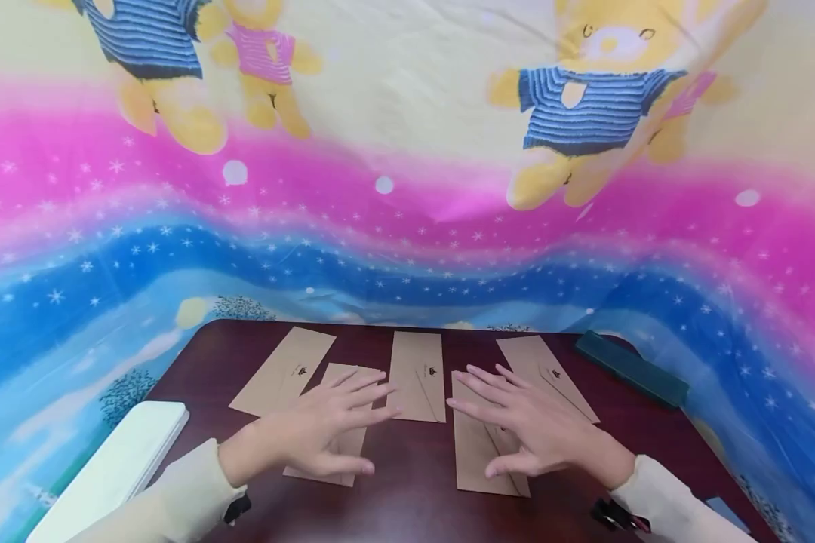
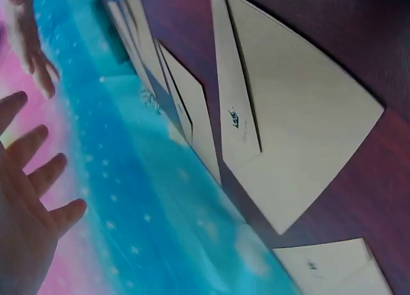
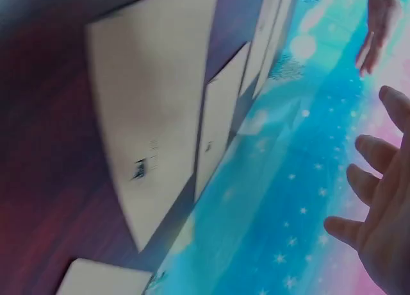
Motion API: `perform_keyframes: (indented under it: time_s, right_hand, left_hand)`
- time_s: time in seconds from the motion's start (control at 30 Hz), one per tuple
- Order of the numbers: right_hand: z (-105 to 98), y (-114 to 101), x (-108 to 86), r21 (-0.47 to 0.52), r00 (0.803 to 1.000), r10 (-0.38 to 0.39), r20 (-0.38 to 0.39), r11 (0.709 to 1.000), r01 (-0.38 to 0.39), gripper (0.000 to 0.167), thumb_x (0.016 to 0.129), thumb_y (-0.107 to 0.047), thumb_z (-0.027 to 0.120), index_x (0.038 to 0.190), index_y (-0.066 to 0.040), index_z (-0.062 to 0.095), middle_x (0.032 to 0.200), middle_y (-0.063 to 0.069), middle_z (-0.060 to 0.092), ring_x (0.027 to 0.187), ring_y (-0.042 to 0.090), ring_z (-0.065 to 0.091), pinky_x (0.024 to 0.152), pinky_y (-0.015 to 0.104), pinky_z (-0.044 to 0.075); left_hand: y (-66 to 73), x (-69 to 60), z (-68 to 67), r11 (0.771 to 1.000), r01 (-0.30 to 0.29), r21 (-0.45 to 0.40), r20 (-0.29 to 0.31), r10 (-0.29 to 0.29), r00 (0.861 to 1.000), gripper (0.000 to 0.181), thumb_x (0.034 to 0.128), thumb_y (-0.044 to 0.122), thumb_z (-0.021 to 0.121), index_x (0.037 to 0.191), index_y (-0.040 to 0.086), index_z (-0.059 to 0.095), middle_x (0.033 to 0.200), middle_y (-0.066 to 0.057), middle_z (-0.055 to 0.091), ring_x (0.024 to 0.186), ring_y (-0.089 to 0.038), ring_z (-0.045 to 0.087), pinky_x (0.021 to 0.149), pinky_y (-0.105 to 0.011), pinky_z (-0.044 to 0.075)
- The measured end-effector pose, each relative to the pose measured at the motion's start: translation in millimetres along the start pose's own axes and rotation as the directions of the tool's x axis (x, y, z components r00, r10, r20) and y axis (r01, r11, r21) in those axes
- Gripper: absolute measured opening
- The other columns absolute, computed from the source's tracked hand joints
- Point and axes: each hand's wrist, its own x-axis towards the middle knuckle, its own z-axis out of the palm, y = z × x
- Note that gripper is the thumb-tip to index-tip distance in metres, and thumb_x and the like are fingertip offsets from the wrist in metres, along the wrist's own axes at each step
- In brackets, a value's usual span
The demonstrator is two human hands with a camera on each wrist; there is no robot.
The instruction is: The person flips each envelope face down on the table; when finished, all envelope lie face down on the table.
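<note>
Several brown paper envelopes with small dark crown prints lie on the dark red table. My left hand [image 1: 326, 426], fingers spread and palm down, hovers over the near left envelope [image 1: 345, 479]; it holds nothing. Likewise spread, my right hand [image 1: 533, 426] is above the near right envelope [image 1: 472, 460]. Between the hands, farther back, lies the middle envelope [image 1: 416, 377]. The far left envelope [image 1: 278, 373] and far right envelope [image 1: 533, 351] lie at a slant. In the left wrist view an envelope [image 2: 295, 109] shows its flap; the right wrist view shows another envelope [image 3: 154, 102].
A white case [image 1: 115, 467] lies at the table's left edge. A dark green box [image 1: 632, 369] is at the back right. A bluish-grey item [image 1: 727, 513] shows at the lower right edge. Behind the table [image 1: 407, 505] hangs a patterned cloth [image 1: 407, 226] with bears.
</note>
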Motion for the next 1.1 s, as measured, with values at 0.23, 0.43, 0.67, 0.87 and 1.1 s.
perform_keyframes:
  time_s: [0.23,0.43,0.67,0.87,1.1]
  right_hand:
    - [4,16,60.1,0.054,0.999,-0.017,-0.038,0.998,0.019,0.061,0.099,-0.048,0.062,0.154,-0.022,0.050,0.157,0.006,0.052,0.141,0.029,0.054,0.110,0.051,0.048]
    - [21,33,132.3,0.149,0.999,0.033,0.003,0.988,-0.033,0.037,0.105,-0.029,0.059,0.141,-0.020,0.065,0.138,0.002,0.068,0.127,0.018,0.065,0.107,0.038,0.053]
    - [43,47,199.9,0.186,0.984,0.124,0.126,0.972,-0.146,0.037,0.105,-0.039,0.058,0.137,-0.024,0.067,0.133,-0.004,0.071,0.112,0.012,0.070,0.101,0.036,0.055]
    - [74,58,255.2,0.237,0.962,0.178,0.208,0.945,-0.226,0.032,0.104,-0.037,0.061,0.129,-0.020,0.073,0.122,-0.004,0.075,0.103,0.009,0.070,0.091,0.030,0.057]
    - [110,56,295.7,0.286,0.897,0.318,0.305,0.868,-0.405,0.025,0.103,-0.038,0.062,0.116,-0.024,0.077,0.100,-0.006,0.075,0.082,0.007,0.065,0.086,0.033,0.056]
  left_hand:
    - [-33.9,-10.7,-2.0,0.938,0.312,-0.148,-0.117,-0.330,0.937,0.064,0.0926,0.033,0.076,0.150,0.014,0.054,0.143,-0.006,0.065,0.128,-0.026,0.065,0.105,-0.048,0.053]
    - [-62.2,-39.6,-14.7,0.750,0.649,-0.128,-0.063,-0.659,0.750,0.033,0.0931,0.031,0.075,0.123,0.019,0.075,0.119,-0.002,0.076,0.106,-0.026,0.073,0.078,-0.047,0.060]
    - [-82.8,-64.8,-20.3,0.614,0.781,-0.115,0.096,-0.776,0.624,0.007,0.0939,0.029,0.073,0.089,0.027,0.079,0.091,0.008,0.075,0.085,-0.014,0.068,0.060,-0.034,0.049]
    - [-89.5,-86.2,-21.1,0.521,0.849,-0.085,0.206,-0.825,0.526,0.009,0.0924,0.029,0.073,0.093,0.022,0.079,0.092,0.004,0.075,0.074,-0.011,0.062,0.057,-0.034,0.046]
    - [-89.0,-106.9,-18.6,0.446,0.894,-0.029,0.341,-0.836,0.429,0.042,0.0912,0.030,0.071,0.124,0.004,0.071,0.113,-0.018,0.073,0.093,-0.029,0.069,0.071,-0.052,0.054]
